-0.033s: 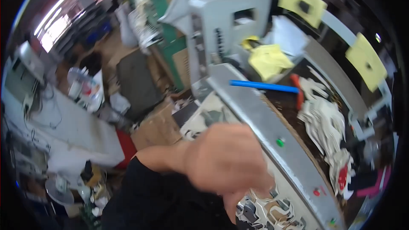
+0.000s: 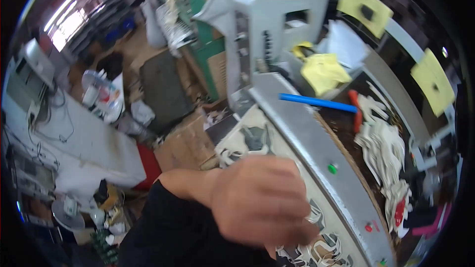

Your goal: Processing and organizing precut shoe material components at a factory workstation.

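The person's left hand [image 2: 260, 200] is bang in the middle, back of it facing up and kinda blurry, at the end of a black sleeve [image 2: 183, 232]. Fingers look curled and bunched together, but the undersides are hidden, so can't tell if they're clamped on anything. A sliver of skin [image 2: 270, 251] peeks out just below, maybe the right hand; way too covered to say if those fingers are apart or together.

The tangle of white and grey cut pieces [image 2: 321, 252] lies just under and beyond the left hand, on a cream surface [image 2: 286, 149]. There's also a grey-green piece [image 2: 255, 138] up at the far end of it.

Right alongside runs a slanted metal bar [image 2: 307, 133] with a green button [image 2: 332, 168] and a red button [image 2: 368, 228] on it. Past that, a blue rod [image 2: 316, 103] sticks out toward the bar, its other end at a red piece [image 2: 355, 111], next to a messy pile of white strips [image 2: 381, 153].

Further back there's a crumpled yellow sheet [image 2: 324, 73] in front of a pale grey housing [image 2: 255, 20], plus 2 yellow sheets [image 2: 365, 10] with dark blotches on a curved-looking rail.
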Tool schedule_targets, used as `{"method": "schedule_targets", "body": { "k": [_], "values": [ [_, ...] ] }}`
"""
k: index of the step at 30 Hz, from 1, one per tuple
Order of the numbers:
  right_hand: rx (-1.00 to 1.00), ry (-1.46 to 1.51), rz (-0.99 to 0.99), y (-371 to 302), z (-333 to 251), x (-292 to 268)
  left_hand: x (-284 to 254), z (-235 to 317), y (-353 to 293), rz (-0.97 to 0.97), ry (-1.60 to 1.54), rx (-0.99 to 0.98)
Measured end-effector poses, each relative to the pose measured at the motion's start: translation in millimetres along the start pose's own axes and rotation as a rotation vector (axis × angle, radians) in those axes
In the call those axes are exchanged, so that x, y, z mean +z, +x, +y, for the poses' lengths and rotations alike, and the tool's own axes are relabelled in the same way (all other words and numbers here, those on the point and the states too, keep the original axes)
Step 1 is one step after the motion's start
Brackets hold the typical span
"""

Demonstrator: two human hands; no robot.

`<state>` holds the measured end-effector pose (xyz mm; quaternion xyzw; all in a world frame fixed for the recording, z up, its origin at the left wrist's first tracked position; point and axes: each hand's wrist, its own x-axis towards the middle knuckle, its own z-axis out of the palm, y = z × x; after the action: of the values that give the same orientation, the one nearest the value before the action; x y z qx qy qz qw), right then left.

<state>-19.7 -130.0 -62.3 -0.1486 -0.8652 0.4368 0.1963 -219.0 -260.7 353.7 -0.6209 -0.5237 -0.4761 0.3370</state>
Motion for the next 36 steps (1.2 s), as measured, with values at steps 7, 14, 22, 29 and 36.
{"method": "schedule_targets", "body": {
  "k": [7, 14, 22, 29, 36],
  "values": [
    [-0.164, 0.030, -0.101, 54.0, -69.1, 105.4, -175.2, 11.5, -53.6, 0.111, 0.248, 0.082],
    [-0.036, 0.338, 0.106, 143.9, -174.8, 294.6, -364.3, -20.3, -127.7, 0.143, -0.163, 0.083],
    [-0.356, 0.200, -0.579, 208.8, -374.0, 490.9, -540.7, -126.7, -231.6, 0.311, -0.025, -0.193],
    [-0.576, 0.415, -0.698, 375.0, -456.9, 740.8, -684.6, -228.4, -483.5, 0.181, 0.303, -1.036],
    [-1.074, 0.401, -0.541, 615.8, -764.4, 960.5, -813.5, -266.4, -686.6, 0.188, 0.844, -1.580]
  ]
}}
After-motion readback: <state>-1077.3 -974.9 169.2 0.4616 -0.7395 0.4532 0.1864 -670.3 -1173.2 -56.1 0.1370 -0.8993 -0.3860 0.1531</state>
